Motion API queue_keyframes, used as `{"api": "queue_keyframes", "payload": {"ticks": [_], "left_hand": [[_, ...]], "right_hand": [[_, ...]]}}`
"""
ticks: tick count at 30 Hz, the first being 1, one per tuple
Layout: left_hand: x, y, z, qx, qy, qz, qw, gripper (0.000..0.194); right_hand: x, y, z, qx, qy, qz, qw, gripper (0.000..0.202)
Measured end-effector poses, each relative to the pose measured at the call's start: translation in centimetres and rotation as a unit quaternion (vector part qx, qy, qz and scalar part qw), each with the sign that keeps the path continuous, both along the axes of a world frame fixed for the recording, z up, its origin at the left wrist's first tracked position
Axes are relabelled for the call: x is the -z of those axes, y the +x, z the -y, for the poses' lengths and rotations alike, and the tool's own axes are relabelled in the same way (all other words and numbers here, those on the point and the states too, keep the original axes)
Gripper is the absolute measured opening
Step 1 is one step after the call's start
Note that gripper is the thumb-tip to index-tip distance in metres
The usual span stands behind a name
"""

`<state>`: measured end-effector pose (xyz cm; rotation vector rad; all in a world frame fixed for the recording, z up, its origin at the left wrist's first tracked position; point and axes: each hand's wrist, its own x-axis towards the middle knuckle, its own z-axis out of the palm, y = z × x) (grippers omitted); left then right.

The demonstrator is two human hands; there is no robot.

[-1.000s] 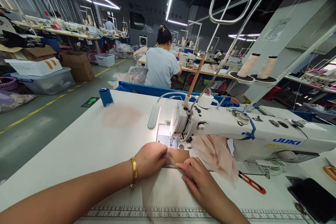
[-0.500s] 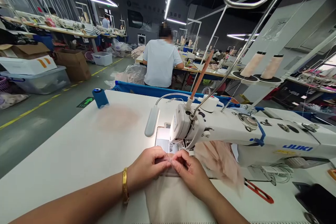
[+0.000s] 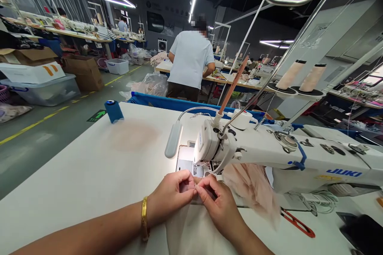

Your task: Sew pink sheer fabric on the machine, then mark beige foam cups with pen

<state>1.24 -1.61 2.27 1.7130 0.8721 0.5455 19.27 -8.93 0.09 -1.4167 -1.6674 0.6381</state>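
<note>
My left hand [image 3: 175, 193], with a gold bangle at the wrist, pinches the edge of a sheer beige fabric [image 3: 191, 231]. Fingertip to fingertip with it, my right hand [image 3: 218, 201] is closed on the same edge. The cloth hangs from both hands over the table's front. Just beyond my fingers stand the needle and presser foot of a white sewing machine [image 3: 254, 141], lit by its small lamp. More pinkish fabric [image 3: 251, 185] lies bunched under the machine arm, right of my right hand.
A blue thread cone [image 3: 114, 111] stands at the white table's [image 3: 89, 183] far left corner. To the right are red-handled snips [image 3: 297, 223], a cable [image 3: 321, 201] and a black object [image 3: 363, 231]. Thread cones [image 3: 291, 75] sit on a stand. A co-worker [image 3: 191, 59] is ahead.
Both hands keep their pinch on the fabric edge and sit slightly lower in view. The co-worker ahead has risen from a lower posture and shifted right.
</note>
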Motion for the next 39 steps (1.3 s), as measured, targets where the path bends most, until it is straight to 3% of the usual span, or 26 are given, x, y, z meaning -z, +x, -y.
{"api": "queue_keyframes", "payload": {"ticks": [6, 11, 19, 32, 39], "left_hand": [[0.2, 0.2, 0.2, 0.008, -0.097, 0.083, 0.992, 0.028], [0.2, 0.2, 0.2, -0.010, -0.088, 0.054, 0.995, 0.022], [0.9, -0.2, 0.1, 0.023, -0.126, 0.107, 0.986, 0.026], [0.5, -0.8, -0.5, 0.025, -0.014, 0.054, 0.998, 0.025], [0.6, -0.9, -0.6, 0.034, -0.040, 0.062, 0.997, 0.026]], "right_hand": [[0.0, -0.1, 0.2, -0.006, 0.024, 0.006, 1.000, 0.023], [0.1, -0.1, 0.2, 0.002, 0.046, 0.014, 0.999, 0.021], [-0.1, -0.1, 0.1, 0.011, 0.038, 0.029, 0.999, 0.023], [0.4, 0.1, 0.2, 0.011, 0.037, -0.021, 0.999, 0.013], [0.8, 0.2, 0.2, 0.006, 0.038, -0.014, 0.999, 0.016]]}}
